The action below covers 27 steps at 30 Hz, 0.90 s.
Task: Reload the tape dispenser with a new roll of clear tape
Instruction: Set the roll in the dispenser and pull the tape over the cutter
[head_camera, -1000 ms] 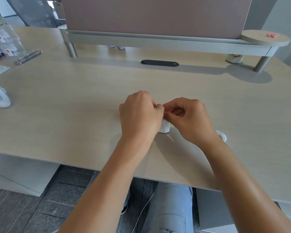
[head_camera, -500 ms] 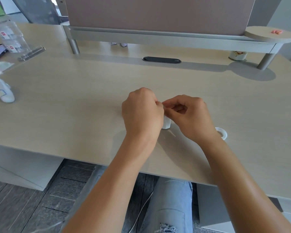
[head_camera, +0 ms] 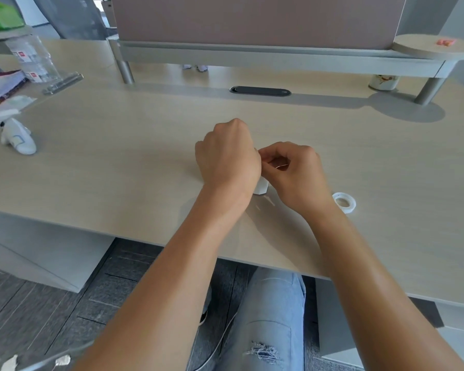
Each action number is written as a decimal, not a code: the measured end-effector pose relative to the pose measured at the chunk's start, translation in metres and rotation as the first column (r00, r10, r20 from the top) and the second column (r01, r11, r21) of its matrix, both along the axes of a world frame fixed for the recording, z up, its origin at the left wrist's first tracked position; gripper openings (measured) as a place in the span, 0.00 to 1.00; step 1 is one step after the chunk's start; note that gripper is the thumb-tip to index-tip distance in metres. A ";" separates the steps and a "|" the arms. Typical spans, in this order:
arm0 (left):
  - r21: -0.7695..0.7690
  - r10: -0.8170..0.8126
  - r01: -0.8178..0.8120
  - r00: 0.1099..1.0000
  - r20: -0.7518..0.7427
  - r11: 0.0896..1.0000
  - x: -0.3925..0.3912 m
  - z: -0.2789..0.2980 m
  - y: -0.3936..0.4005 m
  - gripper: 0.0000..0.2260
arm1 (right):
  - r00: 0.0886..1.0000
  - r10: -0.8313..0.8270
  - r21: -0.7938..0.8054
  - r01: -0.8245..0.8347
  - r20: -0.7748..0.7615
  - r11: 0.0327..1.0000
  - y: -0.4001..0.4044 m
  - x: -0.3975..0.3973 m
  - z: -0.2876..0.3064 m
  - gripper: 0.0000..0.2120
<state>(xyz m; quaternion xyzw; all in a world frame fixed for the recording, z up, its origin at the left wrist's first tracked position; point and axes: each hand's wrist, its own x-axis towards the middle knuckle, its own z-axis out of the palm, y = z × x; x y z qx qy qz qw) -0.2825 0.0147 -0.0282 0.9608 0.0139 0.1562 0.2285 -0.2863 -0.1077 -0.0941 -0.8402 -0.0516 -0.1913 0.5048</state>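
Note:
A small white tape dispenser [head_camera: 261, 187] stands on the light wooden desk [head_camera: 123, 162], mostly hidden under my left hand [head_camera: 229, 156], which is closed over it. My right hand [head_camera: 295, 174] is right beside it, thumb and forefinger pinched together at the dispenser's top. What the fingers pinch is hidden. A roll of clear tape [head_camera: 344, 202] lies flat on the desk just right of my right wrist, untouched.
A white mouse-like object [head_camera: 18, 139] and papers [head_camera: 0, 95] lie at the left edge. A clear plastic container [head_camera: 35, 60] stands behind them. A raised shelf [head_camera: 279, 56] spans the back, with a small jar [head_camera: 383, 82] under it and a black cable slot [head_camera: 260, 91].
Both hands stay on the dispenser. My right hand has shifted slightly right, so the tape roll beside my wrist shows more fully. The view has tilted a little.

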 end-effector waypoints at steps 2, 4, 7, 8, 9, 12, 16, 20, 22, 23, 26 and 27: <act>0.045 0.023 -0.022 0.999 -0.025 0.999 0.000 0.003 0.000 0.13 | 1.000 0.001 -0.005 -0.001 0.005 1.000 0.000 0.001 -0.001 0.03; 0.081 0.024 -0.019 0.998 -0.059 0.997 0.000 0.007 0.000 0.18 | 1.000 -0.002 -0.007 0.002 0.009 1.000 0.000 0.002 -0.002 0.04; 0.126 0.015 -0.001 0.994 -0.106 0.992 0.002 0.010 0.001 0.18 | 0.999 -0.016 -0.043 0.018 0.032 0.999 0.000 0.004 -0.005 0.05; 0.130 0.012 0.003 0.993 -0.117 0.991 0.002 0.010 0.002 0.18 | 0.999 -0.018 -0.057 0.021 0.041 0.998 0.000 0.004 -0.006 0.05; 0.129 0.014 0.002 0.992 -0.125 0.992 0.003 0.010 0.005 0.18 | 0.999 -0.019 -0.068 0.022 0.046 0.997 0.001 0.004 -0.005 0.05; 0.071 -0.006 0.017 0.990 -0.143 0.997 0.006 0.005 0.013 0.10 | 0.998 -0.025 -0.108 0.031 0.057 0.994 0.003 0.005 -0.001 0.06; -0.034 -0.032 0.028 0.995 -0.093 0.999 0.010 -0.005 0.028 0.10 | 0.997 -0.044 -0.203 0.057 0.066 0.978 0.010 0.007 0.008 0.06; -0.129 -0.037 0.030 0.998 -0.058 0.991 0.018 -0.016 0.046 0.11 | 0.998 -0.053 -0.309 0.062 0.038 0.949 0.018 0.007 0.017 0.06; -0.217 -0.052 0.036 0.996 -0.069 0.975 0.021 -0.019 0.053 0.10 | 0.997 -0.077 -0.383 0.083 0.032 0.920 0.024 0.008 0.023 0.07; -0.256 -0.056 0.034 0.995 -0.080 0.966 0.022 -0.019 0.055 0.10 | 0.996 -0.088 -0.412 0.088 0.019 0.907 0.026 0.008 0.026 0.07; -0.343 -0.052 0.017 0.994 -0.095 0.939 0.025 -0.020 0.064 0.11 | 0.994 -0.107 -0.479 0.086 -0.016 0.873 0.032 0.009 0.032 0.08; -0.365 -0.056 0.018 0.994 -0.096 0.931 0.027 -0.020 0.067 0.11 | 0.993 -0.114 -0.493 0.090 -0.019 0.865 0.033 0.009 0.033 0.08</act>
